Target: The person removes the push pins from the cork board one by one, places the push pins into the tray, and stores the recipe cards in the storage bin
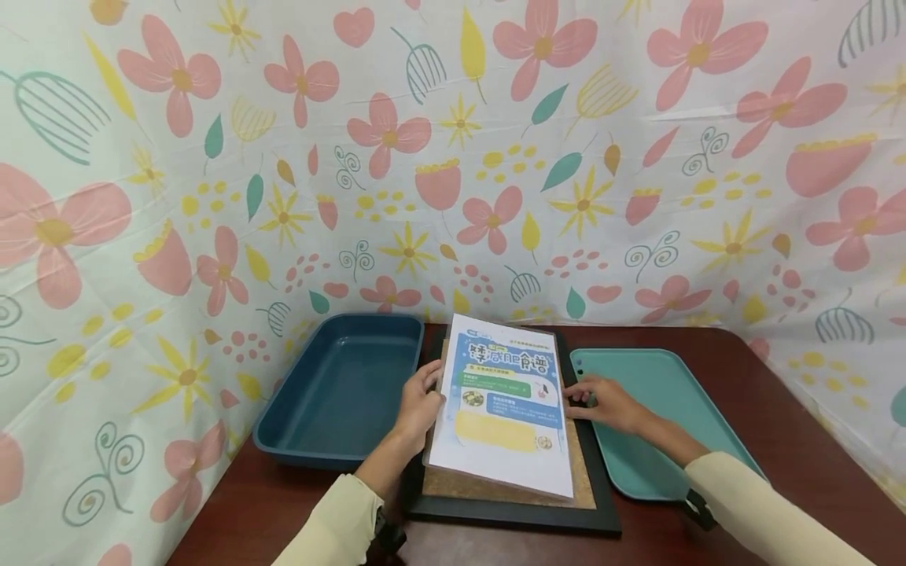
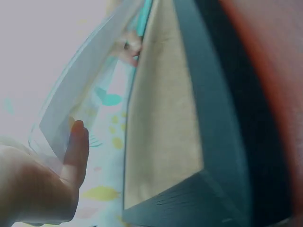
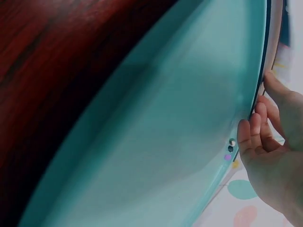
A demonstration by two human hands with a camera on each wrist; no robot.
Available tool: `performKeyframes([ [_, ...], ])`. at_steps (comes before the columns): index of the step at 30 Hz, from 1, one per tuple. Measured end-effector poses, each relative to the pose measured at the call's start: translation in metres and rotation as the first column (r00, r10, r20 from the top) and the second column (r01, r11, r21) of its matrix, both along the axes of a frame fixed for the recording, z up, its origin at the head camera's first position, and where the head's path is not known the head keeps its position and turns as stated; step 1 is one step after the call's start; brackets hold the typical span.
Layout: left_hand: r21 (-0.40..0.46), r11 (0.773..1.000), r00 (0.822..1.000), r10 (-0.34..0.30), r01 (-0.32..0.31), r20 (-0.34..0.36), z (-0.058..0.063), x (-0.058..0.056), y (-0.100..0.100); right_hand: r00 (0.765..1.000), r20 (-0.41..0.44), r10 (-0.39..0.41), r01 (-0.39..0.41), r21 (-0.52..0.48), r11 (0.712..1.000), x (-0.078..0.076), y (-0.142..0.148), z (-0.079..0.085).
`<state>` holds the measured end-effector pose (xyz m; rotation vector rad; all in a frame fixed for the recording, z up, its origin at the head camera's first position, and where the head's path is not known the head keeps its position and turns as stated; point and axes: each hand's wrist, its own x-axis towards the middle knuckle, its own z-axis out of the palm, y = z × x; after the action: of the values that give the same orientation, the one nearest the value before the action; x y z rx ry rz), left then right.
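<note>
A laminated sheet (image 1: 506,409), printed in blue, green and yellow with Chinese text, is held tilted over a cork board (image 1: 510,487) with a black frame (image 1: 517,515). My left hand (image 1: 419,405) pinches its left edge, the thumb on the printed side. At the right edge, my right hand (image 1: 602,402) holds the sheet between thumb and fingers. In the left wrist view, a gap shows between the sheet (image 2: 85,66) and the cork (image 2: 161,104). The right wrist view shows the fingers of my right hand (image 3: 274,137) bent near the tray's rim.
A deep dark blue bin (image 1: 347,393) stands left of the board. To the right lies a flat teal tray (image 1: 665,417), with several small round pieces (image 3: 230,149) at its far left corner. A flower-printed cloth (image 1: 453,157) hangs behind the dark wooden table (image 1: 233,503).
</note>
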<state>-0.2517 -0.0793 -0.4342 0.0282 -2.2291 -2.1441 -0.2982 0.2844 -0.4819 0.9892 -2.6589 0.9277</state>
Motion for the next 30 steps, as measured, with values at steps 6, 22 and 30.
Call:
performKeyframes([
  [6,0.075,0.997,0.999,-0.009,0.006,0.044,0.028,-0.006,-0.027,0.999,0.001,0.036,-0.036,-0.006,0.999,-0.001,0.002,0.000],
  [22,-0.144,0.988,0.992,0.076,-0.061,0.105,0.058,-0.045,-0.180,0.999,-0.054,0.000,0.000,0.006,1.000,0.004,0.006,0.003],
  [30,-0.286,0.957,0.975,0.109,-0.050,0.195,0.044,-0.048,-0.244,1.000,-0.007,-0.014,0.014,0.032,0.999,0.003,0.010,0.007],
])
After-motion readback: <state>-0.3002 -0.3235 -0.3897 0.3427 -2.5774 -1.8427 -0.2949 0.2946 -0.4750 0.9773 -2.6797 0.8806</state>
